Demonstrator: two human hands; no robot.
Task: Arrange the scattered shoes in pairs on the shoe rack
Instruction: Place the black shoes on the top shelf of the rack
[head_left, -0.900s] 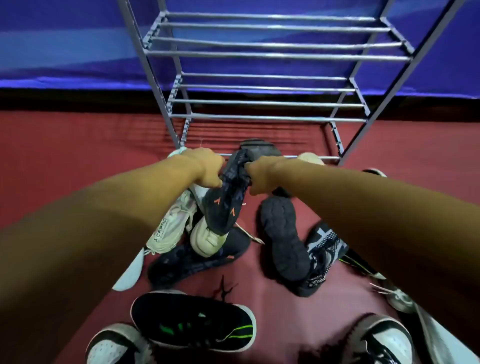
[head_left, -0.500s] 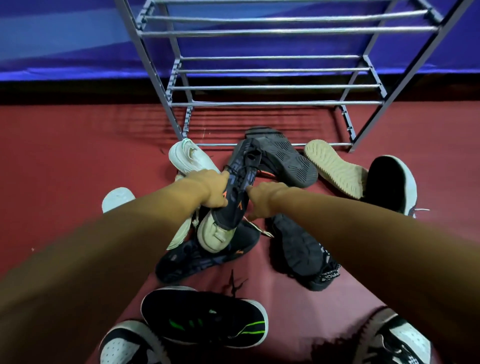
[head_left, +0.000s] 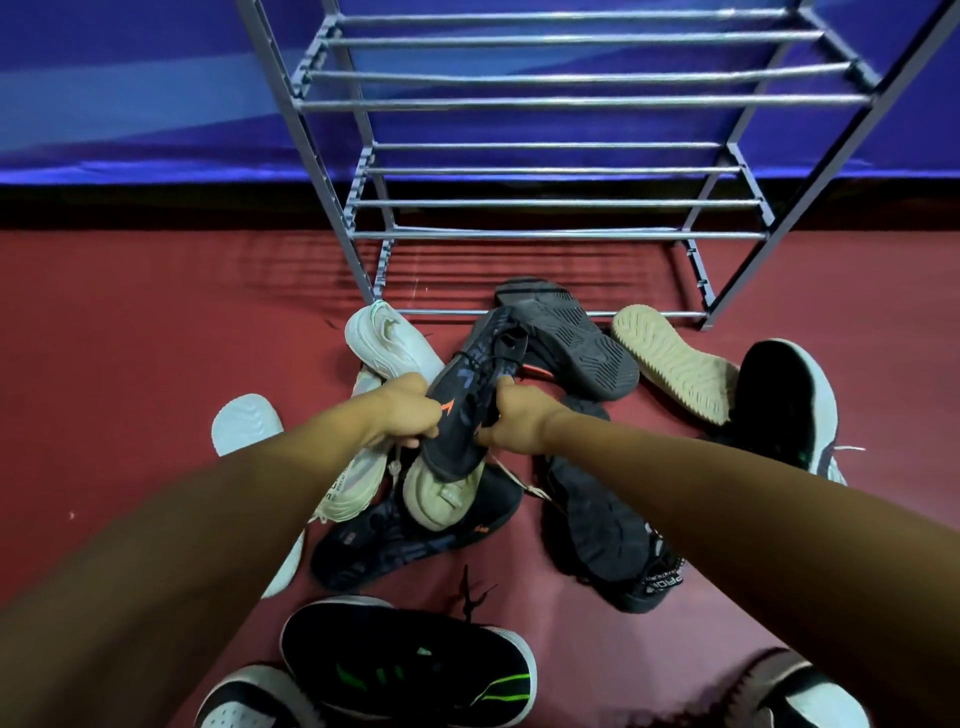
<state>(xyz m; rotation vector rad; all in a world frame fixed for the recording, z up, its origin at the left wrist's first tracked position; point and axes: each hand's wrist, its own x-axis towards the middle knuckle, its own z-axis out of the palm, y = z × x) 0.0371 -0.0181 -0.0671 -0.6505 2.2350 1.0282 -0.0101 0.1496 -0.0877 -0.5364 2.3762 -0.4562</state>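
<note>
A dark navy sneaker with orange marks (head_left: 470, 395) is held above the pile, toe pointing toward me. My left hand (head_left: 402, 413) grips its left side and my right hand (head_left: 514, 418) grips its right side. Its match, another dark navy sneaker (head_left: 410, 540), lies on the red floor below. The grey metal shoe rack (head_left: 561, 171) stands just behind the pile with bare shelves. Around my hands lie several scattered shoes: a white sneaker (head_left: 387, 340), a beige shoe (head_left: 441, 499), and a black shoe sole-up (head_left: 569, 338).
A beige sole (head_left: 675, 361) and a black shoe with white sole (head_left: 784, 405) lie at right. A black knit shoe (head_left: 608, 535) lies under my right arm. A black shoe with green stripes (head_left: 410, 670) is near me. A blue wall (head_left: 130, 93) runs behind the rack.
Both hands, gripping the navy sneaker, have drawn back from the rack toward me. The view has shifted so more shoes at right show.
</note>
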